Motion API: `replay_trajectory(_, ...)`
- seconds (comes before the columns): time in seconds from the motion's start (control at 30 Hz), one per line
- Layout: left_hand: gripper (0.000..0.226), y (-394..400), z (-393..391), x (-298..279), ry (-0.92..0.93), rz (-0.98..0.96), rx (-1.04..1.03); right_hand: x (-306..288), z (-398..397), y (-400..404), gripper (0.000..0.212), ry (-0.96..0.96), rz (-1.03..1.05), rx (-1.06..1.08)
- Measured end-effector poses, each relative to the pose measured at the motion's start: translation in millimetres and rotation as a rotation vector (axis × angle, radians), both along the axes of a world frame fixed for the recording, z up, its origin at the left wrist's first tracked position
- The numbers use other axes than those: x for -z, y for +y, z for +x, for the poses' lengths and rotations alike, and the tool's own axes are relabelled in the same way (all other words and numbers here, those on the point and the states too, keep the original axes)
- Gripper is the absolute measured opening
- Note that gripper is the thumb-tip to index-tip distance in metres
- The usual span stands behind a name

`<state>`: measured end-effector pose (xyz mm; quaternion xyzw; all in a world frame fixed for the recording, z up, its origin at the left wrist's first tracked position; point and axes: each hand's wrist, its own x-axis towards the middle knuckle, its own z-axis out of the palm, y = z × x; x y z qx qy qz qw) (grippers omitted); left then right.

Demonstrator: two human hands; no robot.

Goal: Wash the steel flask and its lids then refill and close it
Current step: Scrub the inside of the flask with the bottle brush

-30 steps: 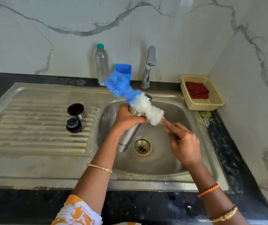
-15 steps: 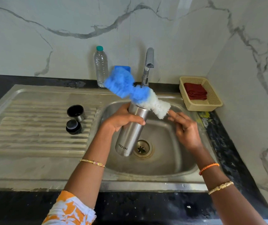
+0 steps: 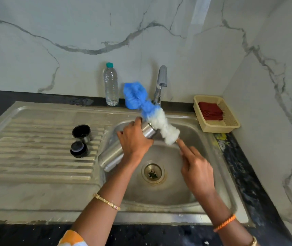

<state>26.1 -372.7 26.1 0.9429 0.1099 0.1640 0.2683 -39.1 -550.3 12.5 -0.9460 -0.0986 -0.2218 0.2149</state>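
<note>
One flask, two lids, one brush.

brush motion-blurred, flask middle hidden behind left hand

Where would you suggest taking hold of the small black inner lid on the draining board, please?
Probably by the round side wall of the black inner lid, pinched from above with fingers on opposite sides. It stands upright on the ribbed draining board, and the steel cup lid sits close behind it, so coming straight down, or from the front, looks freest.
</note>
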Motion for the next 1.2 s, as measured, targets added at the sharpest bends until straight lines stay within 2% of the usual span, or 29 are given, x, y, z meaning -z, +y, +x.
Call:
replay_trajectory(0.07,0.065,-6,-3,9,-0.004,0.09,0.077,-3,0,5,0.059,0.042,-0.02,0.023)
replay_trajectory(0.13,0.063,-10,-4,18,-0.011,0.166,0.13,-19,13,9,0.059,0.059,-0.143,0.056)
replay_trajectory(0.23,0.068,-6,-6,25,-0.003,0.17,0.196,-54,33,6,0.05,0.36,-0.239,0.058)
replay_trajectory(0.33,0.078,2,-4,25,0.011,0.176,0.352,-79,56,-6,0.048,0.616,-0.339,0.049)
replay_trajectory(0.43,0.082,11,0,15,-0.014,0.119,0.481,-83,71,-13,0.047,0.804,-0.404,-0.064)
replay_trajectory(0.5,0.083,16,5,7,-0.07,0.042,0.479,-70,64,-15,0.048,0.955,-0.258,-0.166)
replay_trajectory(0.57,0.081,18,10,1,-0.117,-0.054,0.423,-45,49,-15,0.043,1.048,-0.027,-0.187)
replay_trajectory(0.63,0.078,20,12,0,-0.115,-0.202,0.369,-19,30,-11,0.035,0.993,0.279,-0.105)
replay_trajectory(0.73,0.065,24,10,-3,-0.075,-0.584,0.256,4,6,-2,0.028,0.817,0.885,0.059)
replay_trajectory(0.8,0.058,26,8,-5,0.004,-0.767,0.23,1,3,3,0.027,0.824,1.252,0.033)
replay_trajectory(0.83,0.056,26,8,-6,0.056,-0.807,0.258,-1,6,5,0.028,0.842,1.303,-0.011)
replay_trajectory(0.93,0.055,21,8,-6,0.189,-0.85,0.426,-10,24,6,0.03,0.874,1.176,-0.13)
replay_trajectory(1.1,0.05,19,9,-11,0.424,-0.756,0.699,-36,60,-1,0.029,0.912,1.04,-0.287)
replay_trajectory(1.2,0.053,20,9,-8,0.513,-0.751,0.821,-41,63,-5,0.037,0.899,0.973,-0.386)
